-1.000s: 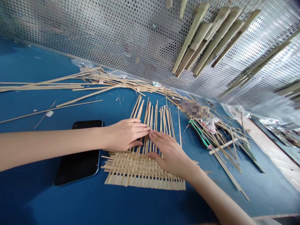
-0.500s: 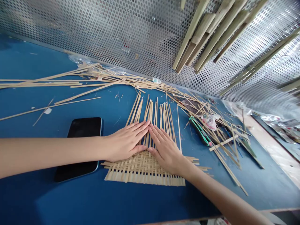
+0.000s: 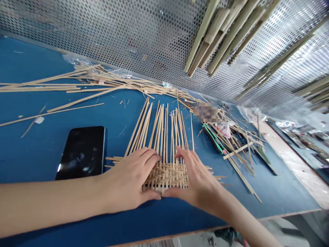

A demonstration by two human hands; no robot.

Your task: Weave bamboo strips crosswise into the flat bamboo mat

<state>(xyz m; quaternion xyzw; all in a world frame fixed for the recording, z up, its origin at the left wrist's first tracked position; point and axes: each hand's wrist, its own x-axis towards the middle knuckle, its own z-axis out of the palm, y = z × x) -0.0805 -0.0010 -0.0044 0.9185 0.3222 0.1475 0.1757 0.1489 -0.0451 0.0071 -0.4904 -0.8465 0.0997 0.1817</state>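
A partly woven bamboo mat (image 3: 167, 176) lies on the blue table, its loose strips fanning away from me. My left hand (image 3: 136, 175) covers the left part of the weave, fingers bent over its far side and thumb at the near edge. On the right, my right hand (image 3: 200, 175) spans the weave the same way, thumb at the near edge and fingertips among the upright strips. Both hands grip the mat from near to far, with the thumb tips close together. Parts of the weave are hidden under both palms.
A black phone (image 3: 82, 152) lies left of the mat. To the right are a green utility knife (image 3: 213, 139) and a heap of bamboo strips (image 3: 239, 144). Long strips (image 3: 108, 82) run along the back, below a perforated metal panel (image 3: 102, 34) with bamboo poles (image 3: 221, 37).
Both hands have moved from lying flat on the loose strips toward me and apart, now gripping the woven part between thumbs and fingers. The view has shifted slightly.
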